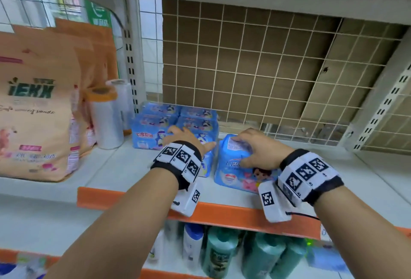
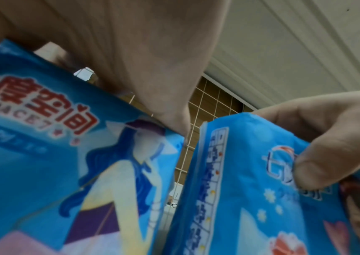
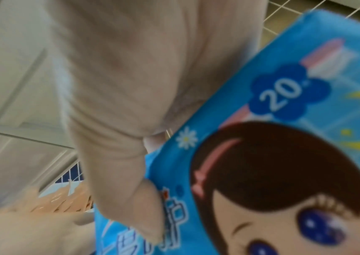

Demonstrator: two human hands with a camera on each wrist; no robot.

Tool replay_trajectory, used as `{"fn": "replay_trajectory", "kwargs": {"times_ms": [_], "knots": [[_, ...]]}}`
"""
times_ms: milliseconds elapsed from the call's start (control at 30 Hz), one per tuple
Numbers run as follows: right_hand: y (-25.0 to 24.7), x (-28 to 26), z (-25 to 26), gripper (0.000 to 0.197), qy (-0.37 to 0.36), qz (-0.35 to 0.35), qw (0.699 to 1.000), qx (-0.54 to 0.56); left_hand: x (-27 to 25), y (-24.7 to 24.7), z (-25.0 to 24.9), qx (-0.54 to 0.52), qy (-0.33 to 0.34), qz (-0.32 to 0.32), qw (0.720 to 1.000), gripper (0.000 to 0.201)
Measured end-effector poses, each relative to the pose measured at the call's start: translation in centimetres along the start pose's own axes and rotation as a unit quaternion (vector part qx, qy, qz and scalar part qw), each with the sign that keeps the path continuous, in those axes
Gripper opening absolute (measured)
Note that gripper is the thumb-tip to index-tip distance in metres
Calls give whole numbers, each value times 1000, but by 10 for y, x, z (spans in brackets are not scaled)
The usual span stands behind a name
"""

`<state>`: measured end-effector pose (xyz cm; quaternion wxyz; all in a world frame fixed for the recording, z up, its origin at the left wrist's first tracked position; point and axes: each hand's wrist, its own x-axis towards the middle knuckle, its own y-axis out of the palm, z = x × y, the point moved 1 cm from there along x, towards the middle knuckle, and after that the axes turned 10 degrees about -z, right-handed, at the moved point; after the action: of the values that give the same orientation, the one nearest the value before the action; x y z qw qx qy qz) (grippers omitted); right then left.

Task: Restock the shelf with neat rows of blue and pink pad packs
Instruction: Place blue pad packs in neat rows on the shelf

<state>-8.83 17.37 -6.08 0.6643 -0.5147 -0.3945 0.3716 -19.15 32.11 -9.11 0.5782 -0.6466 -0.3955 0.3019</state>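
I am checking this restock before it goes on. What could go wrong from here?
The blue pad pack in the right hand lies near the orange shelf edge; if the grip slackens it might slide off. The left hand rests on the stacked blue packs; a careless push could skew that row.

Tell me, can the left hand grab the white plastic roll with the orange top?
Probably yes. The left hand rests on the blue pad packs, and the white plastic roll stands just left, nothing between them.
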Motion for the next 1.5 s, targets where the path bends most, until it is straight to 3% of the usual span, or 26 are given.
{"fn": "replay_trajectory", "kwargs": {"times_ms": [233, 400, 633, 1133, 1267, 1500], "knots": [[-2, 17, -15, 66, 32, 21, 999, -12, -1, -2, 0, -5, 30, -13, 999, 109], [2, 45, -25, 47, 57, 22, 997, -45, -3, 0, -3, 15, 37, -19, 999, 109], [11, 86, -46, 56, 132, 16, 983, -126, 10, 13, -4, 23, 29, -4, 999, 112], [21, 140, -42, 58, 95, 10, 987, -126, 18, 16, -7, 22, 31, 57, 998, 103], [30, 141, -43, 57, 91, -23, 988, -126, 21, 18, -7, 15, 27, 55, 998, 104], [32, 129, -41, 66, 84, -21, 991, -103, 25, 24, -6, -2, 21, 51, 998, 108]]}}
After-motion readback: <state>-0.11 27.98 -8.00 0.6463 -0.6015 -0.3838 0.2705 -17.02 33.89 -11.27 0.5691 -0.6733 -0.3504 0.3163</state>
